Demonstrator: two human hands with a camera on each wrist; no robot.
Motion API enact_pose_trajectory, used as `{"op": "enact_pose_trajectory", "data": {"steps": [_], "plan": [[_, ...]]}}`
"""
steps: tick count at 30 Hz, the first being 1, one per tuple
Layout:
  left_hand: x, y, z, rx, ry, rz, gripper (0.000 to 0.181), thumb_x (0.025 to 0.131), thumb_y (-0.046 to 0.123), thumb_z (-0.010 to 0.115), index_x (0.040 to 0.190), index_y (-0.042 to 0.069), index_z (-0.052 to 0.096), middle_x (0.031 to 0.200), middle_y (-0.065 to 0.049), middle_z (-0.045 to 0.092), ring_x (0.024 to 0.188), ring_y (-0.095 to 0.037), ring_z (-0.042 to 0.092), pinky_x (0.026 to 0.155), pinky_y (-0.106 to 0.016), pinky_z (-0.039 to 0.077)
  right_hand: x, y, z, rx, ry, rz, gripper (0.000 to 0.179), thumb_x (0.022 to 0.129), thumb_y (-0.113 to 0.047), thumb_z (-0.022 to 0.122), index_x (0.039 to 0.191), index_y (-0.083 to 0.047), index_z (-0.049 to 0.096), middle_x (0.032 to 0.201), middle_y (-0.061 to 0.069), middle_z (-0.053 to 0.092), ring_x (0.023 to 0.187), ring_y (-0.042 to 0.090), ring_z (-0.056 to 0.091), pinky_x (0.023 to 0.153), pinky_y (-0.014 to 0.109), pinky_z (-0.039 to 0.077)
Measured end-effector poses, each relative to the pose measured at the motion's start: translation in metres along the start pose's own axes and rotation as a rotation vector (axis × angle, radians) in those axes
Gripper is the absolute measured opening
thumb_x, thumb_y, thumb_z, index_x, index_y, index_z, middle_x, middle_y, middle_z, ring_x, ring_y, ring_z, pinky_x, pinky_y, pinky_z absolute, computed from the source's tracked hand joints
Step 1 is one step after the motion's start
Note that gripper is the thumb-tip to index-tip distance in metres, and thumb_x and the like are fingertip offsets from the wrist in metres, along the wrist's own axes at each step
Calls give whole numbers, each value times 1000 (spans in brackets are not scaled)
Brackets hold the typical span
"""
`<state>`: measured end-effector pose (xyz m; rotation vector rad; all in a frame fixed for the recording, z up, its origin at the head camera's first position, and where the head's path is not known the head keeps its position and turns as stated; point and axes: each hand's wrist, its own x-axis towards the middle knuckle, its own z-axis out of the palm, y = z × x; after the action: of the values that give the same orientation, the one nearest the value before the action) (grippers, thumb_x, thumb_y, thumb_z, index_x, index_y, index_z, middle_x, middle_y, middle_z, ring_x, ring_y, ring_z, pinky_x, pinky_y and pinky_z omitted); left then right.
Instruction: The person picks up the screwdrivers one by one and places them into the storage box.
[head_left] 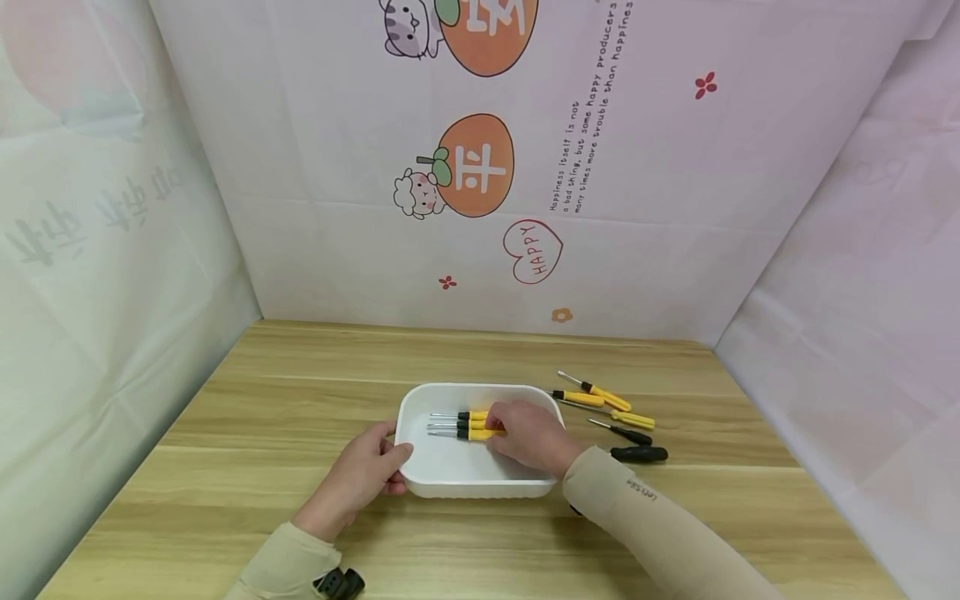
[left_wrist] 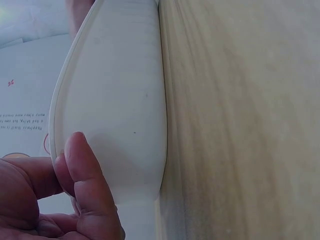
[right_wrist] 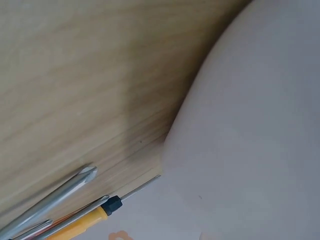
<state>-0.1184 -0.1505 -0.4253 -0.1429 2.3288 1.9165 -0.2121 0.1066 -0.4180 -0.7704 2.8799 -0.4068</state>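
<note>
A white plastic tray (head_left: 450, 467) with rounded corners rests on the wooden table. My left hand (head_left: 367, 467) grips its left end, thumb over the rim and fingers against the outer wall (left_wrist: 110, 90). Inside, screwdrivers (head_left: 463, 424) with yellow and black handles lie side by side, their metal shafts pointing left. My right hand (head_left: 528, 433) reaches over the tray's right side, its curled fingertips pinching the yellow handle of the nearest screwdriver (head_left: 476, 434). The handle ends are hidden behind that hand. In the right wrist view, the tray's outer wall (right_wrist: 240, 140) covers the hand.
Right of the tray lie several loose screwdrivers: a yellow-and-black one (head_left: 609, 397) at the back, one with a plain yellow handle (head_left: 633, 419), a slim black one (head_left: 632, 435) and a thick black handle (head_left: 639, 454). White printed sheeting (head_left: 337, 250) stands behind the table and along both sides.
</note>
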Motion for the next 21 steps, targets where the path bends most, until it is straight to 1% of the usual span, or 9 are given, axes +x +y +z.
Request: {"op": "enact_pose_trajectory", "data": {"steps": [8,21], "plan": [[0,0,0,2,2,0,50,103,10,61,149,-5,49,92,-13,59,72,-20,62,60,-28,61,0,-1,1,-18,9,8,15,93,-24,79,106,-18,74,98,-7,70,86,12,56,90,35,55],[-1,0,0,7,-1,5,50,103,11,61,149,-5,48,94,-14,59,72,-20,61,59,-28,60,1,1,1,-4,29,-10,14,92,-22,80,103,-17,74,95,-7,68,85,12,56,85,34,54]]}}
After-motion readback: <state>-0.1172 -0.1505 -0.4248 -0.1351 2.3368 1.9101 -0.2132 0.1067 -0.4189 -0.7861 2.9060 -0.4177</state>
